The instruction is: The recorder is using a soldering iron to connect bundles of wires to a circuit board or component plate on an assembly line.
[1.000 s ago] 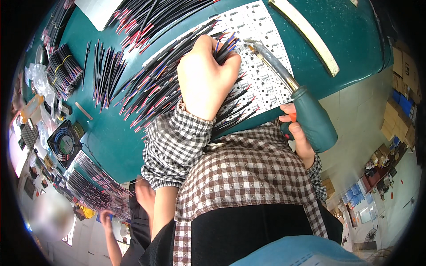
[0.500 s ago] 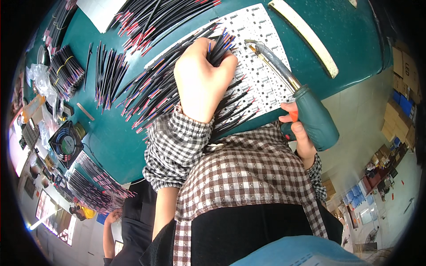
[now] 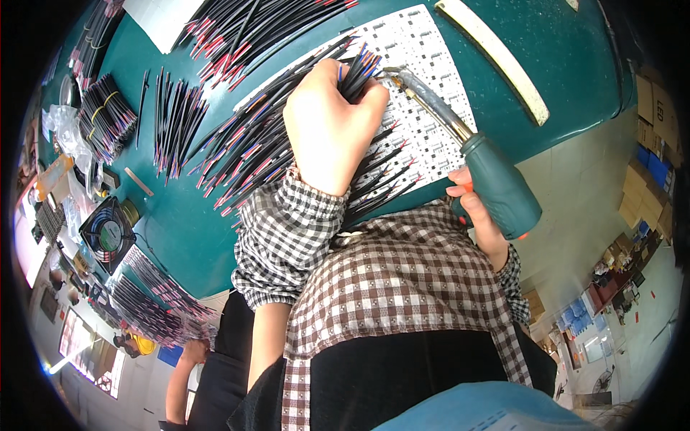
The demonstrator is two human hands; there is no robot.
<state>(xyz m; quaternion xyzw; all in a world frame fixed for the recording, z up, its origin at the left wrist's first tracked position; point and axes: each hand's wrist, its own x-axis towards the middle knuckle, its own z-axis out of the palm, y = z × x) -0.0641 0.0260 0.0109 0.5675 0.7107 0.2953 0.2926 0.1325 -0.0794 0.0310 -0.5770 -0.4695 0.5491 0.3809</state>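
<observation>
My left hand (image 3: 327, 129) is closed round a small bunch of black wires (image 3: 359, 72), whose blue and reddish ends stick out past my thumb. Under it lies a white panel (image 3: 424, 43) covered with small dark and silver parts. More black wires with coloured tips run across the panel's left side and near edge. In my right hand (image 3: 485, 223) is a soldering gun (image 3: 501, 185) with a green handle, gripped from below. Its bent metal tip points left and reaches close to the bunch's ends; whether it touches them I cannot tell.
Sorted wire bundles (image 3: 180, 126) lie to the left, with a larger pile (image 3: 266, 29) at the back. A pale curved strip (image 3: 496, 61) rests at the far right of the green table (image 3: 568, 79). A small fan (image 3: 108, 233) stands at left, near another person's hand (image 3: 194, 350).
The soldering gun has moved left with my right hand, bringing its tip nearer the wire bunch. My left hand has barely shifted. The other person's hand has moved slightly right.
</observation>
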